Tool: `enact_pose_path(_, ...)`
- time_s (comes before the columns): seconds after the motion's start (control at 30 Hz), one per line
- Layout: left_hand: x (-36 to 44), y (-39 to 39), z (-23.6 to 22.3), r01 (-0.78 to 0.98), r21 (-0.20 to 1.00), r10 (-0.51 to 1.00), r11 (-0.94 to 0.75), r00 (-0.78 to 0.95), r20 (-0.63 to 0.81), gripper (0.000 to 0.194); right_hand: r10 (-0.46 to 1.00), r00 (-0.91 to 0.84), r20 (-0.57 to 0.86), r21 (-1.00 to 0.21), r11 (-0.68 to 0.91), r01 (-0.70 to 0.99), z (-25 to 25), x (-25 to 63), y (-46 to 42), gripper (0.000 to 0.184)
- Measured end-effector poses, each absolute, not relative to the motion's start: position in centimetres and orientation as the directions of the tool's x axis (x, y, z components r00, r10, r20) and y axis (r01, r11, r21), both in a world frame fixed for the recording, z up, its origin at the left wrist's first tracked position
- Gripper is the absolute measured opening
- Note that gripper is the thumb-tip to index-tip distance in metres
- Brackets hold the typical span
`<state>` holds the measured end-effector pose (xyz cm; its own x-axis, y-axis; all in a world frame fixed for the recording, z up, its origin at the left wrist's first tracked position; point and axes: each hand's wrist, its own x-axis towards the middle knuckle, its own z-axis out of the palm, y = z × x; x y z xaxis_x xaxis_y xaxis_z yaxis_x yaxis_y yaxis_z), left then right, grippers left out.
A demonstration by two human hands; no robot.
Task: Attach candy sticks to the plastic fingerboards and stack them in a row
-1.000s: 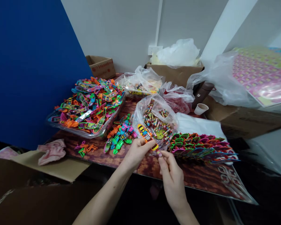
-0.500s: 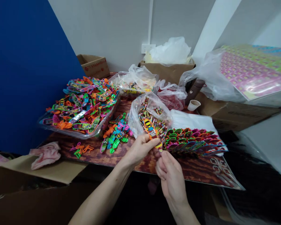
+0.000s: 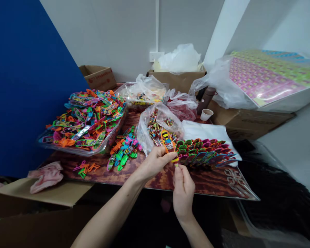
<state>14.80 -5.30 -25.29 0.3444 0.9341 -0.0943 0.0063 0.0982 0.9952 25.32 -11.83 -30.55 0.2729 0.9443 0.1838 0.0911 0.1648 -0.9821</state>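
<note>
In my left hand (image 3: 158, 162) is a small toy skateboard (image 3: 167, 139), orange-edged with a yellow-and-black striped print, tilted up and pinched near its lower end. Just below that end, the thumb and fingers of my right hand (image 3: 183, 186) are pinched together on a tiny yellowish bit that I cannot make out. Behind the toy skateboard lies an open clear bag (image 3: 143, 127) of small multicoloured pieces. Close by on the right, rows of toy skateboards (image 3: 204, 151) stand packed together. A loose pile of colourful toy skateboards (image 3: 125, 150) lies left of my hands.
A clear tray (image 3: 103, 150) heaped with toy skateboards stands at the left. Orange and green plastic pieces (image 3: 86, 167) and a pink cloth (image 3: 46, 175) lie near the front edge. Behind are a paper cup (image 3: 206, 114), a dark bottle (image 3: 206, 100) and cardboard boxes (image 3: 175, 79).
The view has shifted, so the table sits slightly farther left. The toy skateboard stays in my left hand, its face turned more toward me. My right hand remains pinched at its lower end.
</note>
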Motion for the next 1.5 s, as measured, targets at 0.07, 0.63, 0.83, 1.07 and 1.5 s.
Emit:
enact_pose_path(0.07, 15.0, -5.3, -25.1, 0.021, 0.995, 0.930, 0.094, 0.354, -0.096, 0.038, 0.924, 0.269, 0.271, -0.949, 0.209, 0.236, -31.0, 25.5, -12.0, 0.024)
enact_pose_path(0.63, 17.9, -7.2, -25.6, 0.227, 0.972, 0.845, -0.053, 0.529, -0.077, 0.042, 0.841, 0.368, 0.396, -0.832, 0.159, 0.532, -33.9, 37.8, -11.9, 0.017)
enact_pose_path(0.83, 18.6, -7.2, -24.8, 0.288, 0.936, 0.860, -0.204, 0.510, 0.030, 0.025, 0.763, 0.405, 0.504, -0.679, 0.060, 0.732, -37.9, 40.3, -9.2, 0.027)
enact_pose_path(1.07, 19.6, -5.9, -23.3, 0.410, 0.765, 0.827, -0.497, 0.492, 0.273, 0.020, 0.749, 0.376, 0.546, -0.578, 0.012, 0.816, -39.3, 40.0, -8.3, 0.032)
enact_pose_path(1.5, 26.0, -4.3, -24.6, 0.613, 0.217, 0.626, -0.759, 0.598, 0.500, 0.017, 0.779, 0.340, 0.527, -0.472, -0.064, 0.879, -39.9, 39.3, -8.0, 0.034)
